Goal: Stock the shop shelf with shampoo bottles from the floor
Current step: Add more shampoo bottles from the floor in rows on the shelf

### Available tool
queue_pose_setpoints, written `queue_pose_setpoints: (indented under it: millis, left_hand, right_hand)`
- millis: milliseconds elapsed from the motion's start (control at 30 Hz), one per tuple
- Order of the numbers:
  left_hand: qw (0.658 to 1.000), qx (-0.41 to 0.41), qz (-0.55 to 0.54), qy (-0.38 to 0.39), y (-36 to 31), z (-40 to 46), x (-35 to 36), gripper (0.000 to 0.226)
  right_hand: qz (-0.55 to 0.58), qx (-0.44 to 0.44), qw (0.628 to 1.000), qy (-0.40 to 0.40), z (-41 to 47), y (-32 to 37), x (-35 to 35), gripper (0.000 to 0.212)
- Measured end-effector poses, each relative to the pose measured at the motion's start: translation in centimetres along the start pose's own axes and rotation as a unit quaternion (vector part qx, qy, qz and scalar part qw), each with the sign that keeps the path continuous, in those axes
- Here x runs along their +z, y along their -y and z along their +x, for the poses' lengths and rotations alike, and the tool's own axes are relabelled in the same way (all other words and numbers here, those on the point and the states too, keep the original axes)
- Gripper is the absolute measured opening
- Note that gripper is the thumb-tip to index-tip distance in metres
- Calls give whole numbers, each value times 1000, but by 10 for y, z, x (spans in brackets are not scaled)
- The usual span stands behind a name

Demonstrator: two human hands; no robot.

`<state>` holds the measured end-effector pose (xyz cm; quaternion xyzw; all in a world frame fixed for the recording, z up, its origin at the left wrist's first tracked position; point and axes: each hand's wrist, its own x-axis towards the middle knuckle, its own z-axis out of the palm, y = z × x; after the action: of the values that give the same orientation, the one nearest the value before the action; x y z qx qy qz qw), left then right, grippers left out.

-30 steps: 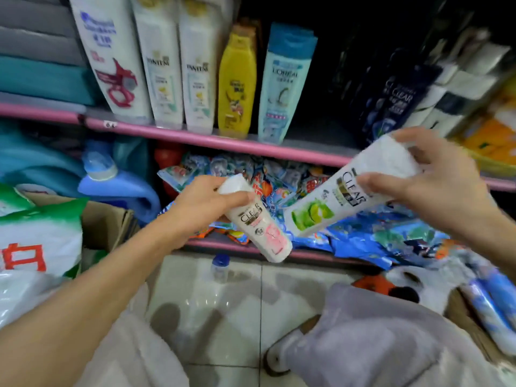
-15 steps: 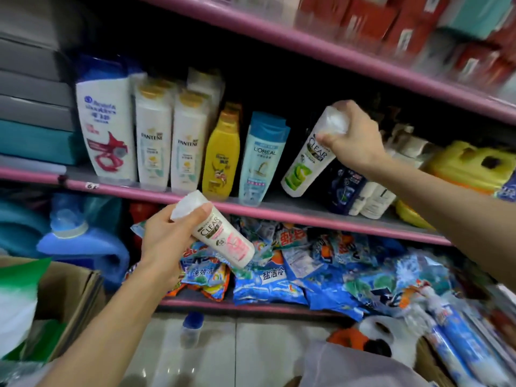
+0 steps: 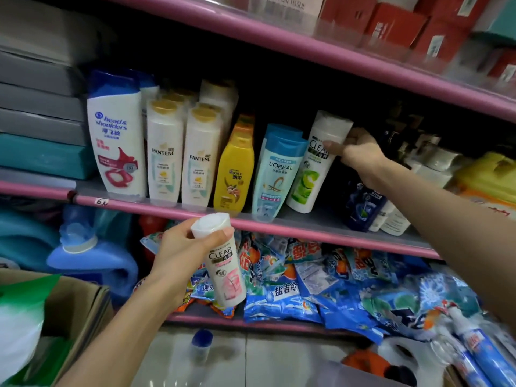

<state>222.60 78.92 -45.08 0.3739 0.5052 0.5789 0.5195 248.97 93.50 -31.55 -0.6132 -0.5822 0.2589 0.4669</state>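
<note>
Your right hand [image 3: 360, 155] reaches to the middle shelf [image 3: 321, 224], thumb and curled fingers pinching the upper part of a white Clear bottle with a green label [image 3: 315, 166]; the bottle's base sits on the shelf board and it leans slightly right, just beside a blue L'Oreal bottle [image 3: 279, 174]. Further left along the same shelf stand a yellow Rejoice bottle [image 3: 234, 169], two Pantene bottles [image 3: 181, 157] and a Head & Shoulders bottle [image 3: 116, 141]. Your left hand [image 3: 181, 258] is held lower, in front of the shelf's pink edge, fingers and thumb wrapped round the neck of a second white Clear bottle with a pink label [image 3: 224, 266], cap up and tilted, held clear of the shelf. Behind it, blue detergent packets [image 3: 321, 280] are heaped on the bottom shelf. A cardboard box [image 3: 75, 308] sits at lower left.
</note>
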Motion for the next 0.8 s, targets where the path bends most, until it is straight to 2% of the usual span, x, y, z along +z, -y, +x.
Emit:
queue_pose_setpoints:
  millis: [67, 133, 200, 233, 300, 367, 400, 567, 633, 733, 800]
  left_hand:
    - [1000, 9, 9, 7, 0, 2, 4, 27]
    - [1000, 14, 17, 8, 1, 3, 10, 32]
    - [999, 22, 23, 18, 3, 2, 18, 37]
    - [999, 29, 26, 30, 3, 0, 23, 37]
    - [996, 50, 29, 63, 5, -5, 33, 39]
    - [993, 75, 12, 89, 6, -11, 45, 40]
    - [992, 87, -10, 94, 6, -15, 52, 42]
    - [983, 107, -112, 98, 7, -18, 81, 40]
    - [983, 83, -86, 137, 10, -14, 89, 40]
    - [984, 15, 10, 178, 23, -10, 101, 47]
    - [982, -43, 9, 182, 31, -9, 107, 52]
  right_hand:
    - [-32, 9, 999, -8, -10, -5, -7, 56]
    - [-63, 11, 996, -61, -32, -12, -8, 56]
    - [-70, -28, 994, -85, -69, -21, -3, 47]
    - [-70, -49, 995, -56, -88, -27, 0, 42]
    - [-76, -50, 991, 100, -128, -36, 10, 42]
    - [-74, -15, 960, 270, -159, -44, 24, 51]
    - [-81, -10, 949, 304, -170, -50, 32, 52]
    - [-54, -26, 971, 230, -176, -62, 39, 36]
    - [-21, -33, 979, 198, -160, -61, 25, 30]
    - [35, -59, 991, 113, -130, -56, 8, 29]
    - [46, -90, 992, 74, -112, -53, 4, 31]
